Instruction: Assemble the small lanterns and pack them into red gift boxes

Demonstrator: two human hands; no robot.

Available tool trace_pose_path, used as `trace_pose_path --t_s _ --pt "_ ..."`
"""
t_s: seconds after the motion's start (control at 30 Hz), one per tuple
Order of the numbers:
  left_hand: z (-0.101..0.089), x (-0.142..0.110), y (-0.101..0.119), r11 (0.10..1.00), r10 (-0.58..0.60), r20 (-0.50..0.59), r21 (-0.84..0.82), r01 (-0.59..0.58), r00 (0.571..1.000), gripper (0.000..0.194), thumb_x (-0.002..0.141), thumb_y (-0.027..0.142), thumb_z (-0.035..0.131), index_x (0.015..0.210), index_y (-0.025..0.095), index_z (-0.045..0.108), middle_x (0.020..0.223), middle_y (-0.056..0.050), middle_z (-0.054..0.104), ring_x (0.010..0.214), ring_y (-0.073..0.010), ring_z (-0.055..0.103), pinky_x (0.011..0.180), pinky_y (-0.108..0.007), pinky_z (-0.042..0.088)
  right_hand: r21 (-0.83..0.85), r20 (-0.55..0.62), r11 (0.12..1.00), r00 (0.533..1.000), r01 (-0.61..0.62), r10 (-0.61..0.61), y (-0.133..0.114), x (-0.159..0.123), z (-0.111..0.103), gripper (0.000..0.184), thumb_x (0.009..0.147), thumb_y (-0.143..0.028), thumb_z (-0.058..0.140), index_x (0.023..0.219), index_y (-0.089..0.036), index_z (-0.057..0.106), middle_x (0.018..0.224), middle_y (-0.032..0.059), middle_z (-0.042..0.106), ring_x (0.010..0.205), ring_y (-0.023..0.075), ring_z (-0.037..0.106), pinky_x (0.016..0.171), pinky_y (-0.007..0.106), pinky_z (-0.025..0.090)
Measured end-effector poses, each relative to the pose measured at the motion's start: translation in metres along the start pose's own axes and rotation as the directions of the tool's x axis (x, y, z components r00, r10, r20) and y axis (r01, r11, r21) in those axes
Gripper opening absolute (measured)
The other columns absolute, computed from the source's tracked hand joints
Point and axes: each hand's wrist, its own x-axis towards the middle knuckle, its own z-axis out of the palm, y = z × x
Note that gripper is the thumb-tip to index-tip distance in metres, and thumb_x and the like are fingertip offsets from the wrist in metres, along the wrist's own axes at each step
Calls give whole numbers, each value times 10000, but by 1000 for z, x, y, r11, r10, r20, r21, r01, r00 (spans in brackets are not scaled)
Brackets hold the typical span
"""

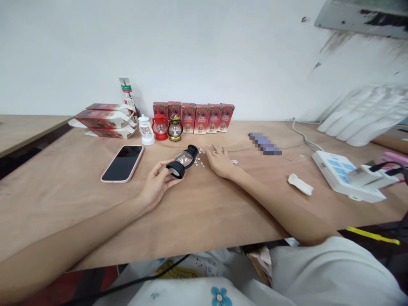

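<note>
My left hand (159, 180) is closed round the base end of a small black lantern (184, 160) with a clear globe. The lantern is tilted, its round underside towards me and its top pointing away to the right. My right hand (219, 161) lies palm down on the table, fingers apart, over several small whitish round pieces (198, 162). Some pieces lie loose between the lantern and this hand; those under the fingers are partly hidden. Behind stand a white lantern (146, 131), a red lantern (160, 126) and a black-and-gold lantern (175, 128).
Upright red boxes (202, 119) line the wall; opened red boxes (105, 120) are stacked left. A phone (123, 164) lies left of my left hand, a blurred purple item (264, 143) at the right. A power strip (341, 174) with plugs and a white piece (300, 185) lie further right.
</note>
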Motion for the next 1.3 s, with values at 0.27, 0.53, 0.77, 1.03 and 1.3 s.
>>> trace_pose_path --t_s 0.27,0.53,0.77,1.03,1.3 --pt "-1 -1 -1 1000 14 6 5 -14 1000 264 761 279 641 991 194 542 838 -4 693 832 -171 689 883 -404 521 76 59 997 998 -24 20 4 3 3 569 868 -70 270 1427 -143 342 1470 134 395 1397 382 228 1033 698 245" --pt "-3 2 -4 1000 16 1 4 -17 1000 300 713 332 703 917 193 533 1012 -35 667 859 -194 686 908 -472 499 153 103 987 994 -47 32 7 6 6 609 838 -69 284 1434 -180 346 1506 88 340 1402 389 195 1019 754 204" --pt "-2 1 -3 1000 15 -9 11 -15 1000 383 668 368 741 941 182 546 1043 -50 665 854 -197 686 896 -447 502 164 71 986 997 -28 16 8 7 7 584 838 -66 290 1398 -183 410 1471 78 400 1382 367 244 1029 741 212" --pt "-2 0 -4 999 31 13 28 -32 999 364 675 368 742 924 185 550 1018 -43 668 859 -197 683 895 -456 499 193 33 981 999 4 -11 9 6 10 615 820 -54 330 1391 -263 422 1474 45 402 1344 377 306 1003 753 233" --pt "-2 -1 -3 999 29 2 34 -29 1000 371 653 367 757 915 190 563 973 -25 671 861 -197 681 893 -437 501 223 21 974 999 34 -39 13 7 12 625 803 -45 335 1380 -265 432 1466 22 416 1331 366 312 996 751 228"
